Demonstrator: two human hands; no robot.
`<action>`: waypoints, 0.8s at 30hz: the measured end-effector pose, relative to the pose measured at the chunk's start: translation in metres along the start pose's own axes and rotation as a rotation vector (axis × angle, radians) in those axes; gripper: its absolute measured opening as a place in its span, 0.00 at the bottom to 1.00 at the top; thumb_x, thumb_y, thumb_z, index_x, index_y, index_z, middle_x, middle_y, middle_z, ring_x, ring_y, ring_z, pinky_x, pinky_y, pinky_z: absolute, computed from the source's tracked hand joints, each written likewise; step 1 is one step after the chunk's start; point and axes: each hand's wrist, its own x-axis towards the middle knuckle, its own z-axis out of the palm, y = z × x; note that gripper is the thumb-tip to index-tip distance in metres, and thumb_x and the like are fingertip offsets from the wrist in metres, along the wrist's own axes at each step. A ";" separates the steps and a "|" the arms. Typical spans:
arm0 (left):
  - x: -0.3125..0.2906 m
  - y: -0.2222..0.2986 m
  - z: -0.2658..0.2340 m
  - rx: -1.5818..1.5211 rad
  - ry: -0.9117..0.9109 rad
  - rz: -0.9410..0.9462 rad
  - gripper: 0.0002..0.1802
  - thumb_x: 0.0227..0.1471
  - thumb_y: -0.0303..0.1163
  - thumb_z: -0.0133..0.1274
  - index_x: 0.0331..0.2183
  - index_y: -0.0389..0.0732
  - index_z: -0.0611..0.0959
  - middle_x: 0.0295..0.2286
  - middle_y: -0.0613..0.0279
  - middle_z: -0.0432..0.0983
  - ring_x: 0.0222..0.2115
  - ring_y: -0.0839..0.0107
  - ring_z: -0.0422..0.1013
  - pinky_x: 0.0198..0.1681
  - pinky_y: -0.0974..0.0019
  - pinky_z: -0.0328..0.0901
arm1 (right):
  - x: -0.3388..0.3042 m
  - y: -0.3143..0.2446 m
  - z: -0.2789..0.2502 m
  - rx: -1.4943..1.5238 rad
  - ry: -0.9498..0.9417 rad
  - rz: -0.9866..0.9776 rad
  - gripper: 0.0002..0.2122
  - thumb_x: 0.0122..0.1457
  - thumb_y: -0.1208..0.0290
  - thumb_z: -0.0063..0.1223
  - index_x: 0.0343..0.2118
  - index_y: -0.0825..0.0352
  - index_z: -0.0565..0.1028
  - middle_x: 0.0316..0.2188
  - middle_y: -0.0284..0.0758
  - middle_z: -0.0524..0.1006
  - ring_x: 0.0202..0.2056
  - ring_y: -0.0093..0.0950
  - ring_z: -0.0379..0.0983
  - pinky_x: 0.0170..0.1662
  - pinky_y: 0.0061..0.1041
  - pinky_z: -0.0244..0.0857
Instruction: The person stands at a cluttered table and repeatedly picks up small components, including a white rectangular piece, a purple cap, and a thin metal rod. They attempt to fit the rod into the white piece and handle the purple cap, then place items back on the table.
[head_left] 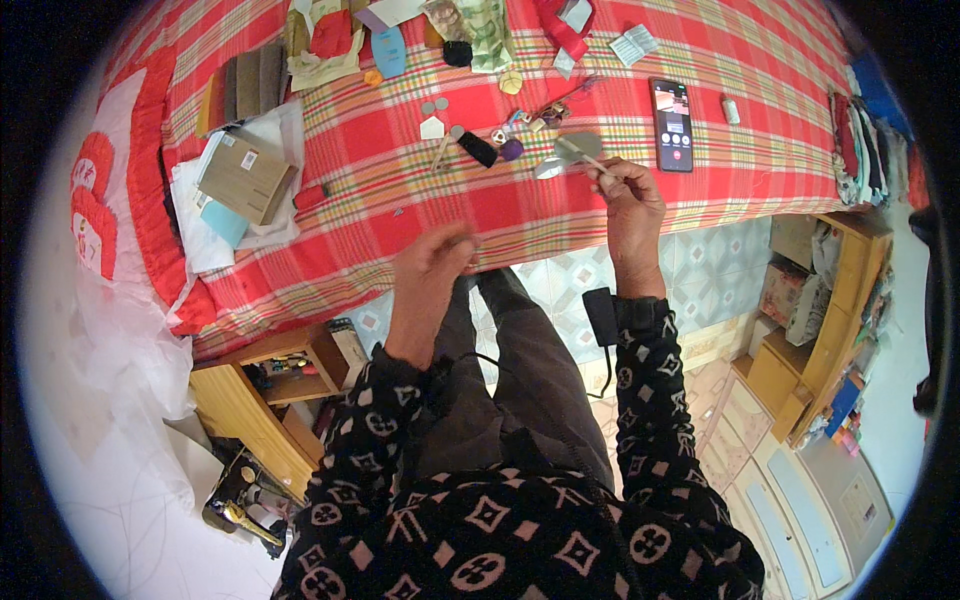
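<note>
My right hand [632, 190] pinches a thin pale stick [594, 164] between thumb and fingers. Beside the stick's far end is a grey rounded flat piece [577, 148]; whether the two are joined I cannot tell. A small whitish shiny piece [548, 168] lies just left of it. Over the near edge of the bed, my left hand [432, 262] is held with curled fingers, slightly blurred, and its grip is hidden. Farther in lie a black fuzzy bundle [477, 149], a purple ball [512, 150], a white pentagon-shaped piece [432, 128] and several grey discs [457, 131].
A red checked cloth [350, 215] covers the bed. On it are a lit phone [671, 125], a small white cylinder [731, 110], a brown box [246, 180] and folded grey fabric [256, 84]. Wooden cabinets [250, 415] flank my legs; folded clothes [862, 150] lie far right.
</note>
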 end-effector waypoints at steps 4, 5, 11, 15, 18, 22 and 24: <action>0.023 0.013 0.031 -0.315 -0.144 -0.152 0.19 0.61 0.32 0.50 0.51 0.33 0.76 0.38 0.58 0.79 0.35 0.70 0.76 0.41 0.66 0.71 | -0.018 -0.010 0.025 -0.248 -0.139 -0.130 0.09 0.54 0.91 0.51 0.32 0.69 0.75 0.40 0.35 0.76 0.45 0.25 0.72 0.51 0.26 0.68; 0.029 0.014 0.037 -0.390 -0.200 -0.137 0.19 0.62 0.33 0.48 0.52 0.33 0.75 0.39 0.58 0.79 0.35 0.69 0.76 0.41 0.65 0.72 | -0.023 -0.012 0.030 -0.266 -0.162 -0.121 0.09 0.54 0.91 0.52 0.32 0.69 0.75 0.40 0.35 0.76 0.45 0.25 0.72 0.50 0.25 0.68; 0.049 0.009 0.054 -0.493 -0.086 -0.106 0.17 0.58 0.26 0.54 0.50 0.34 0.77 0.35 0.57 0.81 0.29 0.71 0.78 0.29 0.71 0.73 | -0.038 -0.016 0.045 -0.298 -0.284 -0.138 0.10 0.53 0.92 0.52 0.33 0.70 0.76 0.40 0.35 0.77 0.44 0.26 0.73 0.48 0.24 0.70; 0.048 0.011 0.052 -0.398 -0.032 -0.065 0.17 0.57 0.23 0.54 0.49 0.34 0.78 0.33 0.56 0.81 0.27 0.71 0.78 0.28 0.71 0.73 | -0.035 -0.022 0.047 -0.296 -0.184 -0.063 0.09 0.59 0.86 0.50 0.41 0.69 0.77 0.47 0.36 0.76 0.46 0.25 0.73 0.49 0.25 0.69; 0.047 0.020 0.052 -0.364 -0.051 -0.010 0.17 0.57 0.23 0.53 0.49 0.33 0.78 0.33 0.56 0.81 0.27 0.72 0.77 0.28 0.71 0.73 | -0.033 -0.036 0.050 -0.232 -0.168 0.094 0.13 0.65 0.77 0.47 0.51 0.70 0.73 0.53 0.38 0.74 0.47 0.26 0.73 0.50 0.25 0.68; 0.039 0.039 0.057 -0.286 -0.123 0.051 0.15 0.58 0.24 0.52 0.48 0.31 0.78 0.30 0.57 0.80 0.26 0.72 0.77 0.28 0.70 0.73 | -0.036 -0.060 0.057 -0.262 -0.264 0.119 0.11 0.62 0.78 0.53 0.47 0.69 0.77 0.42 0.33 0.79 0.41 0.22 0.75 0.47 0.21 0.68; 0.034 0.050 0.060 -0.241 -0.159 0.101 0.15 0.59 0.24 0.51 0.47 0.30 0.78 0.29 0.57 0.79 0.25 0.72 0.77 0.28 0.71 0.73 | -0.039 -0.076 0.058 -0.360 -0.230 0.203 0.10 0.61 0.76 0.55 0.44 0.70 0.78 0.38 0.31 0.80 0.39 0.22 0.75 0.46 0.20 0.68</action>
